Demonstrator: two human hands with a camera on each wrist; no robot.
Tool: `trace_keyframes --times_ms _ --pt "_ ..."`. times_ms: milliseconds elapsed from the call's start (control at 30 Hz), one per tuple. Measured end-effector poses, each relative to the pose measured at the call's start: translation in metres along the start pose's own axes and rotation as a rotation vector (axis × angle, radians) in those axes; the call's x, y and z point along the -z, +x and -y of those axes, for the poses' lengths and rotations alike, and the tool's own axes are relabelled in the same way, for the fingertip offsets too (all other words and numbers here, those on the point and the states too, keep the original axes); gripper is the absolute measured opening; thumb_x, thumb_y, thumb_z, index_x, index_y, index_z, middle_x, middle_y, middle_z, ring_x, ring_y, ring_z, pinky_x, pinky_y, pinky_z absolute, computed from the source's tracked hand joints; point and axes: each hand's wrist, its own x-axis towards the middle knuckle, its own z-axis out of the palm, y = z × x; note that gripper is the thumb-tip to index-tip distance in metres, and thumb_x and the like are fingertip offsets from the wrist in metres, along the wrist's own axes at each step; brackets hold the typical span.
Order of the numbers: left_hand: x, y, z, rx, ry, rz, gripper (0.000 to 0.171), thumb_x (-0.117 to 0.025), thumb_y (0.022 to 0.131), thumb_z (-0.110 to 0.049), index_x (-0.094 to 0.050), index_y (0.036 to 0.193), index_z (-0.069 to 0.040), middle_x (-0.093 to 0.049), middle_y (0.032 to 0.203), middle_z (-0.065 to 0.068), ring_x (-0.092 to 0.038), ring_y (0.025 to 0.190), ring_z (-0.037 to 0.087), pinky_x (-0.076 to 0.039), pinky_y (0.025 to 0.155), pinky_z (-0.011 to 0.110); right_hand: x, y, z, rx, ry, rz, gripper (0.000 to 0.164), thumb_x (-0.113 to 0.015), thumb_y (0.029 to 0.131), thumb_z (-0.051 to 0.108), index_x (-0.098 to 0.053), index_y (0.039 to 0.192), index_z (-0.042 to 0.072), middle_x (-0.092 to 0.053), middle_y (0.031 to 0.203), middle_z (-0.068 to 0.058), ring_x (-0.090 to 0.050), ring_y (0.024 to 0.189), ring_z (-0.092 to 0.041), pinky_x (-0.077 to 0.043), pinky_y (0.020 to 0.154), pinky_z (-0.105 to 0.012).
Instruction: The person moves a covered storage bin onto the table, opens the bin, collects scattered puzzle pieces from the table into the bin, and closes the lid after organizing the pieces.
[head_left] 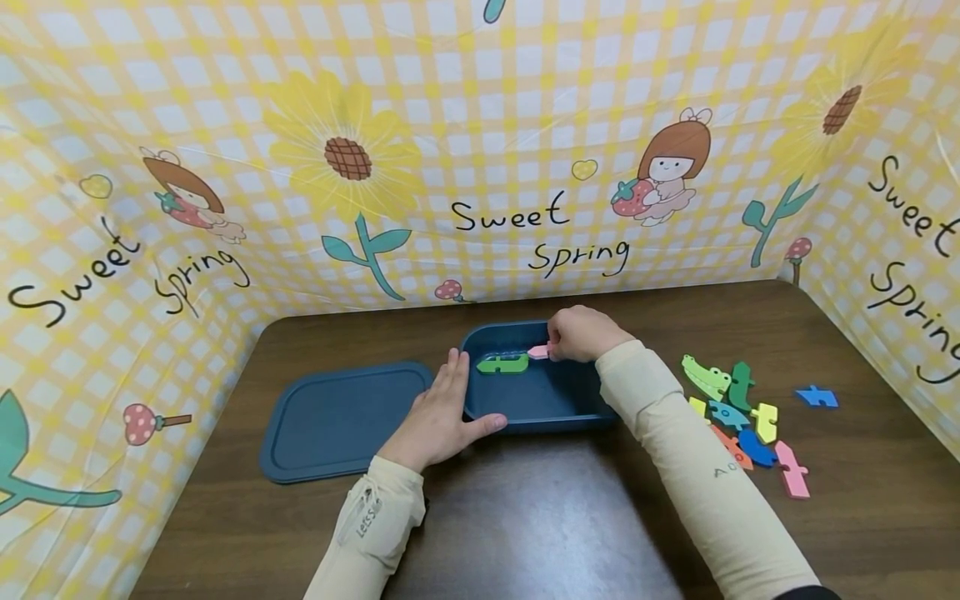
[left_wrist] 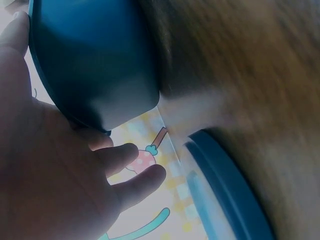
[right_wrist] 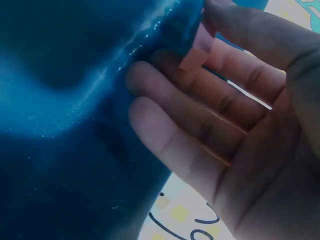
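A dark blue rectangular box (head_left: 547, 423) stands on the table with its inside facing up. My left hand (head_left: 435, 414) rests against its left end, fingers straight along the wall and thumb at the near rim. Over the far right part of the box, my right hand (head_left: 588, 333) pinches a small pink puzzle piece (right_wrist: 199, 47) between thumb and fingers; its pointed end shows in the head view. Just left of that point, a green puzzle piece (head_left: 502, 364) lies inside the box near the far wall.
The flat blue lid (head_left: 345, 421) lies on the table left of the box. To the right is a cluster of colourful pieces, among them a green crocodile (head_left: 705, 377), a blue oval piece (head_left: 756, 447) and another pink piece (head_left: 791, 471). A blue piece (head_left: 816, 397) lies farther right.
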Motion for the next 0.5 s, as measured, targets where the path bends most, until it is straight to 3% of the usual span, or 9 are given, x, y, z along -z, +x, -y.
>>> trace_keyframes --times_ms 233,500 --pt "0.001 0.0 0.0 -0.005 -0.004 0.003 0.111 -0.058 0.09 -0.071 0.003 0.162 -0.013 0.012 0.166 0.002 -0.001 0.153 0.026 -0.015 0.116 0.062 -0.007 0.003 0.0 -0.039 -0.048 0.024 0.024 -0.077 0.091 0.021 -0.067 0.071 0.012 -0.057 0.069 -0.004 -0.054 0.066 -0.021 -0.042 0.059 -0.033" --pt "0.001 -0.001 0.0 -0.005 -0.003 0.003 0.11 -0.059 0.091 -0.07 0.002 0.163 -0.012 0.008 0.168 0.006 -0.002 0.153 0.027 -0.015 0.116 0.063 -0.019 0.009 0.001 -0.071 -0.127 0.051 0.015 -0.076 0.092 0.02 -0.074 0.085 0.006 -0.06 0.073 -0.006 -0.055 0.067 -0.023 -0.046 0.064 -0.035"
